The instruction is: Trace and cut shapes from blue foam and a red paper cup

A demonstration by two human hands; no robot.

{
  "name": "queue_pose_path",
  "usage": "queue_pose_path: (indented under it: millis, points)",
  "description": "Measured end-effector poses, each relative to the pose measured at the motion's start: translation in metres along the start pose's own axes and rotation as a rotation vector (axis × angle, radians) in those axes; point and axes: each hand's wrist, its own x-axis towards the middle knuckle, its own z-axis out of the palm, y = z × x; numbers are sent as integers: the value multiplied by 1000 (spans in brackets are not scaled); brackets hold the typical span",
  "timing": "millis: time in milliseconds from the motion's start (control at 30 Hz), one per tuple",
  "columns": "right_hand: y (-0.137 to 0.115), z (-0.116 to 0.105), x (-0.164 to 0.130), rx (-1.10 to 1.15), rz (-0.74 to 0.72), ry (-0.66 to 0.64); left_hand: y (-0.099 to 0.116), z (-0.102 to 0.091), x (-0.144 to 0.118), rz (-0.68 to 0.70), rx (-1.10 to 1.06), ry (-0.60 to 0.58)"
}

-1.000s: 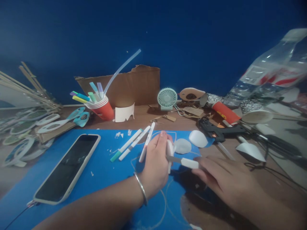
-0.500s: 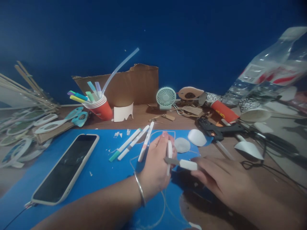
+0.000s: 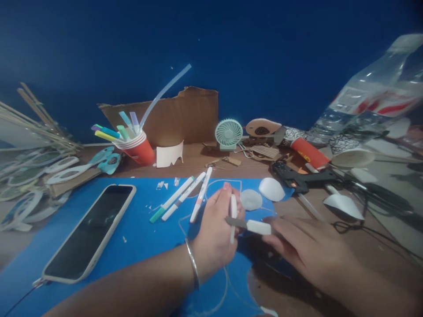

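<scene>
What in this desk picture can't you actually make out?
- Head view: the white piece in the left hand shows edge-on, so its shape is unclear.
- The tip of the knife in the right hand blurs against that piece; contact is uncertain.
- The plastic bottle is cut off by the right edge.
- The print on the markers is too small to read.
- The phone screen is dark.
</scene>
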Motion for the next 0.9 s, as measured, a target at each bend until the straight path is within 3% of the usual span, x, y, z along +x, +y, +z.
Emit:
queue_pose_path:
  millis: [267,900]
  points:
    - [1,-1,0,38,49,-86,2,0,1,-19,-1,10]
    - [1,-1,-2,39,65,-88,-2,-5,2,85,74,-27]
